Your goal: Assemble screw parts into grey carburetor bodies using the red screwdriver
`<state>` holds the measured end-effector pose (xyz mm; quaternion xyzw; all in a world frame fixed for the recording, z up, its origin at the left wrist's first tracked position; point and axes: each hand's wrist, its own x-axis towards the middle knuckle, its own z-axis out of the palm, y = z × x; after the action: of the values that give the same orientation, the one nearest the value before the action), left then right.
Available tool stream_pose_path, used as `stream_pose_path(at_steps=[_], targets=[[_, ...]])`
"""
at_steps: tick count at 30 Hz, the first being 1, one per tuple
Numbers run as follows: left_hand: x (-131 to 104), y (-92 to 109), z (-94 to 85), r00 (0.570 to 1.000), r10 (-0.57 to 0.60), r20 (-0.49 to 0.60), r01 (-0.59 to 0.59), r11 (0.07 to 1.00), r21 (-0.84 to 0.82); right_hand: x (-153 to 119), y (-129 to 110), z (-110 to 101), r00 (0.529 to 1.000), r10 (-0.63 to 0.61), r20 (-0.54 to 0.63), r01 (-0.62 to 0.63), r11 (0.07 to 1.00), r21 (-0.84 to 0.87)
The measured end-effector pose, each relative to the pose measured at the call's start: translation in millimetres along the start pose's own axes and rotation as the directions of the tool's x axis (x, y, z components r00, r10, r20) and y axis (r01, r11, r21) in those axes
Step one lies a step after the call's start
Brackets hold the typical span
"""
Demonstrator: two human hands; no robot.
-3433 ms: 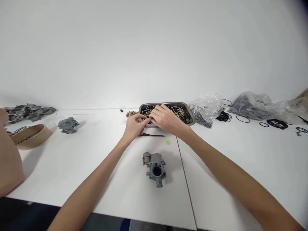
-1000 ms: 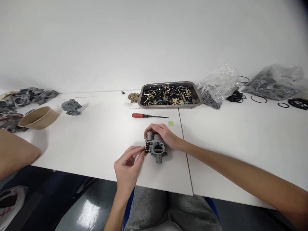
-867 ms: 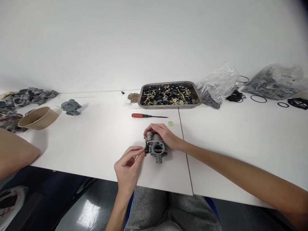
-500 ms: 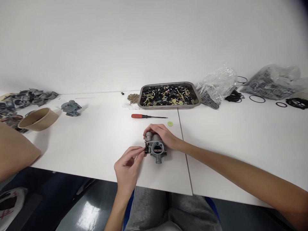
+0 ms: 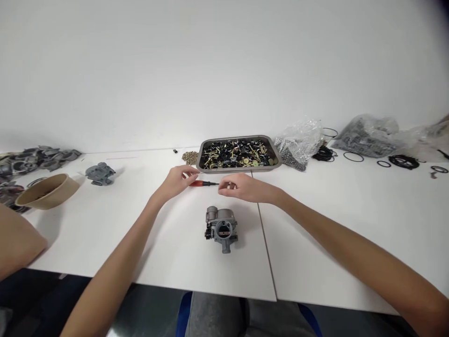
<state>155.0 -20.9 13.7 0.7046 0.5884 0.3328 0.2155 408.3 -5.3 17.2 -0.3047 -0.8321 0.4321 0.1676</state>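
- Nearest, grey trousers (image 5: 217,318) show below the bench edge, with a blue seat (image 5: 184,316) behind them.
- On the white bench (image 5: 157,262), between the person's forearms, sits a grey metal carburettor (image 5: 218,223), its round opening facing the person and a black fitting (image 5: 208,231) at its left side. Neither hand touches it.
- At the far left, what seems another person's bare arm (image 5: 21,238) comes in over the bench.
- Just beyond the carburettor, the left hand (image 5: 180,180) is at the red handle of a screwdriver (image 5: 201,183). Its fingers are curled; I cannot tell whether they grip.
- The right hand (image 5: 238,186) hides the screwdriver's tip. Its fingers curl inward too; whether they pinch anything, I cannot tell.
- My judgement on good handling: wrap the fingers fully round the red handle, keep the blade clear of the other hand, steady the carburettor, and avoid knocking the black fitting.
- Farther left stand a tan bowl (image 5: 66,187) and a second grey body (image 5: 100,173).
- Past the hands, a metal tray (image 5: 242,169) holds black and brass-coloured parts, with a small brass-coloured heap (image 5: 190,157) beside it.
- Right of the tray lie a clear bag (image 5: 303,140) and black rings (image 5: 353,157); behind everything, a white wall (image 5: 224,70).
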Motion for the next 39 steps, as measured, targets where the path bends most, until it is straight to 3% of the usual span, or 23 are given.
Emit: stream_pose_path(at_steps=[3, 9, 19, 25, 29, 32, 39], targets=[[20, -15, 2.7, 0.995, 0.018, 0.098, -0.018, 1.000, 0.000, -3, 11, -23, 0.992, 0.108, -0.060, -0.117, 0.976, -0.182], [10, -40, 9.0, 1.000, -0.009, 0.023, 0.011, 0.997, -0.077, 3, 40, -35, 0.962, 0.270, -0.036, -0.266, 0.902, -0.339], [9, -51, 27.0, 0.995, -0.048, 0.088, 0.063, 0.983, -0.172, 7, 39, -25, 0.956, 0.283, 0.075, -0.229, 0.884, -0.407], [9, -52, 26.9, 0.992, -0.089, 0.093, 0.105, 0.978, -0.182, 8, 26, -24, 0.952, 0.272, 0.139, -0.218, 0.924, -0.315], [9, -54, 26.3, 0.992, -0.089, 0.092, 0.104, 0.979, -0.176, 3, 2, -25, 0.955, 0.164, 0.248, -0.155, 0.986, -0.056], [10, -55, 26.3, 0.992, -0.087, 0.087, 0.101, 0.980, -0.172, -2, -14, -24, 0.966, 0.086, 0.244, -0.115, 0.987, 0.110], [10, -54, 26.3, 0.993, -0.093, 0.078, 0.103, 0.985, -0.140, -11, -27, -12, 0.958, 0.046, 0.284, -0.097, 0.981, 0.168]])
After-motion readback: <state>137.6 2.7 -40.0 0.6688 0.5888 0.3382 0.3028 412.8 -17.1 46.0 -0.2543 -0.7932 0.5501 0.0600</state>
